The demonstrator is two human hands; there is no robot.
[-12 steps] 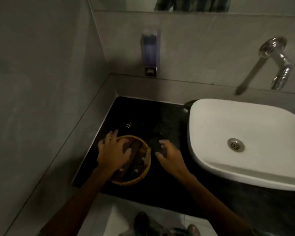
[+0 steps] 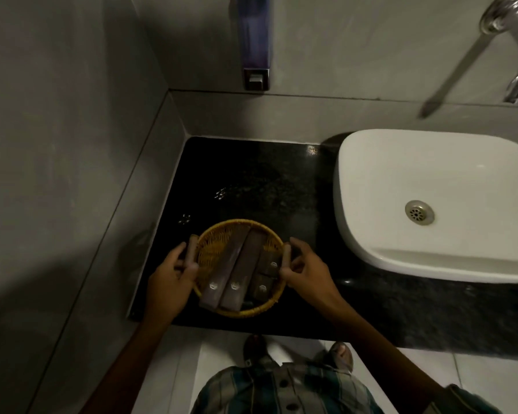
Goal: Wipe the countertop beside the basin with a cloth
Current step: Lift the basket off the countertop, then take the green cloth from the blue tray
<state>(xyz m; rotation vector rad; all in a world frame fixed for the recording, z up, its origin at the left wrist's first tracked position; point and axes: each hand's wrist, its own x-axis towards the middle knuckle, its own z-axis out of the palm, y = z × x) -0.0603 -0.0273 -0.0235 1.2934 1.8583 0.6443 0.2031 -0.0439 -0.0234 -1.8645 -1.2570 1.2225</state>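
A dim bathroom corner is showing from above, with grey tiled walls closing in at 9 and 12 o'clock. A black speckled counter (image 2: 260, 180) is filling the middle of the view.

At about 7 o'clock, the left hand (image 2: 169, 282) is gripping the left rim of a round woven basket (image 2: 213, 249), its fingers (image 2: 189, 265) curling closed over the edge and the thumb pressing outside. The basket is sitting at the near edge of the counter. Inside it, several dark flat packets (image 2: 240, 264) are lying side by side, each with a small pale mark near its lower end.

At about 5 o'clock from the basket, the right hand (image 2: 307, 271) is pinching the right rim, fingers closed on it.

No cloth is showing anywhere in view, so its place cannot be told.

Toward 3 o'clock, a white basin (image 2: 431, 180) is resting on the counter, just beside the basket's bare patch of stone, with a metal drain (image 2: 419, 212) in its bowl. At 12 o'clock a soap dispenser (image 2: 253, 40) is hanging on the wall. At 1 o'clock a chrome tap (image 2: 515, 46) is jutting out above the basin.

At 6 o'clock, a plaid shirt (image 2: 281, 389) and two feet (image 2: 254, 348) on pale floor tiles are showing.
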